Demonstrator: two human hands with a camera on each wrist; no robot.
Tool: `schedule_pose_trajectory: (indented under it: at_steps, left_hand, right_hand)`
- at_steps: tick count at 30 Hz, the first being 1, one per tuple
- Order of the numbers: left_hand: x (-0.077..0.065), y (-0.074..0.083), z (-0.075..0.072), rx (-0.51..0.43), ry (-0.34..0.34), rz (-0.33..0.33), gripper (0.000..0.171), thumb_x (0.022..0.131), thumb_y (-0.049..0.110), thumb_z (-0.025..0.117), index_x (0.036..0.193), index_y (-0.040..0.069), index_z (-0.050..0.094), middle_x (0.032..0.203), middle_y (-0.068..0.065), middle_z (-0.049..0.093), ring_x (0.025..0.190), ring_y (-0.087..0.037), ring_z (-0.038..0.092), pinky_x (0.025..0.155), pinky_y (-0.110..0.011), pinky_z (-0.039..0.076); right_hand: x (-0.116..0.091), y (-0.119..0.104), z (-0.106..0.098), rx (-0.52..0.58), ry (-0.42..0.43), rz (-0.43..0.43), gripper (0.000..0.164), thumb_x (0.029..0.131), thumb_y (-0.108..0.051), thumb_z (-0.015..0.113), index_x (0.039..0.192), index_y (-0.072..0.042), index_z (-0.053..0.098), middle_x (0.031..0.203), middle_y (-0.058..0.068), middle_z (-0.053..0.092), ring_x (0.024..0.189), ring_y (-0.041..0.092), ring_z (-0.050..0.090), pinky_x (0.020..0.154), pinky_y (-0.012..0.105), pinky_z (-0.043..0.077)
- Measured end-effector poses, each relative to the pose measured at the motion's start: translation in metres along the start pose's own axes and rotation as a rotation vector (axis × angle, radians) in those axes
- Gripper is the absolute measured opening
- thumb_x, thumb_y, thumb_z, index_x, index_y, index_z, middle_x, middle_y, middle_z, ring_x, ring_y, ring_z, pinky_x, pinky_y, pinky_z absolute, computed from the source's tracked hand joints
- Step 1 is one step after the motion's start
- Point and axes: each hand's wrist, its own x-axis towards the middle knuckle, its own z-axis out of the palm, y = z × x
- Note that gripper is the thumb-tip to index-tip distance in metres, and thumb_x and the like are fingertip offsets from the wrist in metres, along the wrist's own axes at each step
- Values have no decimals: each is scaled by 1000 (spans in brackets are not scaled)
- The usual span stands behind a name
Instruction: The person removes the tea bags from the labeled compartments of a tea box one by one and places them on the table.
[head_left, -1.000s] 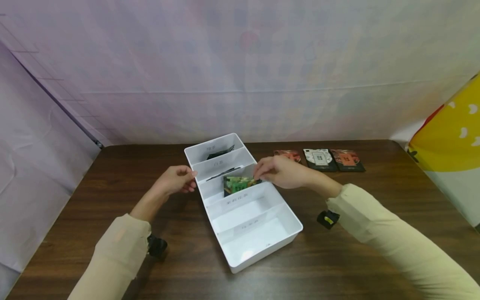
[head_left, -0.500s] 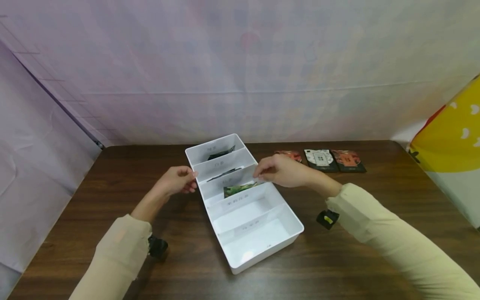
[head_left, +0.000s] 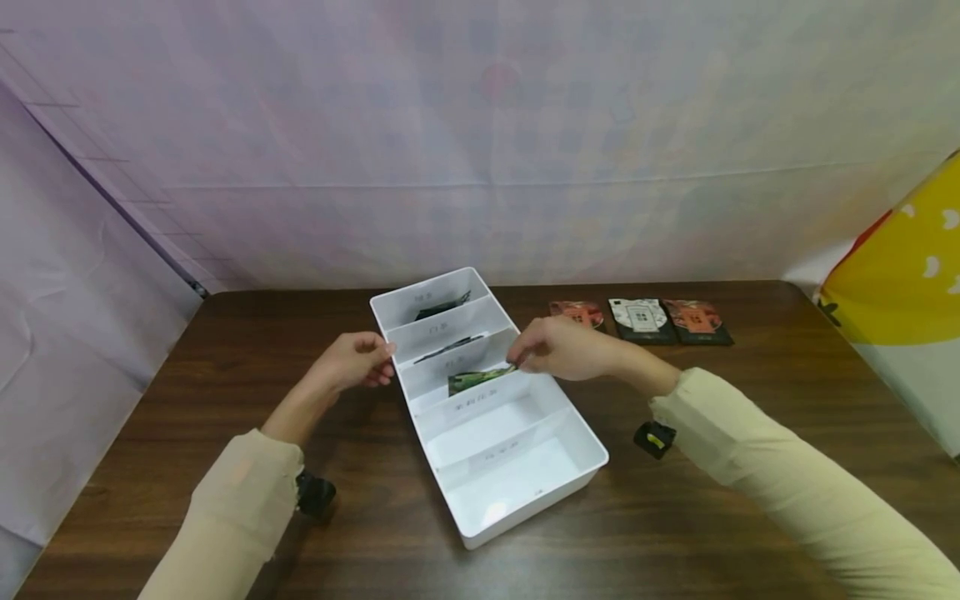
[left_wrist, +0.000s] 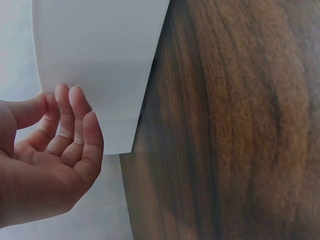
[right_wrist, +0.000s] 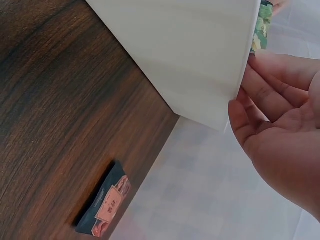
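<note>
A white divided storage box [head_left: 517, 510] stands at a slant on the table, handwritten labels on its dividers. My left hand [head_left: 352, 360] pinches the box's left rim; in the left wrist view its thumb and forefinger meet at that rim. My right hand [head_left: 561, 348] reaches over the right rim, its thumb and forefinger pinching the corner of a flat green-printed packet [head_left: 472, 381]. This packet sits in the middle compartment and shows as a narrow strip from above. Its green face [right_wrist: 262, 30] peeks past the rim in the right wrist view.
Dark packets [head_left: 444, 307] lie in the rearmost compartment, and a thin dark packet [head_left: 450, 348] in the second. Along the table's back right are a red packet [head_left: 576, 312], a white-and-black packet [head_left: 641, 319] and another red packet [head_left: 696, 321]. A pale curtain [head_left: 480, 167] hangs behind.
The green packet has tipped from showing its printed face to showing a thin strip, lower in the compartment. My right hand has dipped slightly; my left hand stays on the rim.
</note>
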Motion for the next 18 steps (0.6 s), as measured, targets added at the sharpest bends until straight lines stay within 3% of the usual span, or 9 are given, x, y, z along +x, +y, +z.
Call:
schedule_pose_trajectory:
  at_steps: [9, 18]
  left_hand:
    - [-1, 0, 0, 0, 3, -5, 16, 95, 10, 49, 85, -2, 52, 62, 0, 56, 56, -9, 56, 59, -28, 49]
    - [-1, 1, 0, 6, 3, -9, 16, 95, 11, 50, 85, -2, 52, 63, -1, 56, 57, -9, 57, 60, -28, 49]
  right_hand:
    - [2, 2, 1, -9, 18, -25, 11, 81, 2, 63, 90, -3, 68, 84, 4, 64, 83, 15, 55, 74, 31, 47]
    - [1, 2, -1, 80, 75, -3, 13, 78, 6, 65, 89, -2, 68, 83, 6, 66, 77, 12, 60, 68, 27, 49]
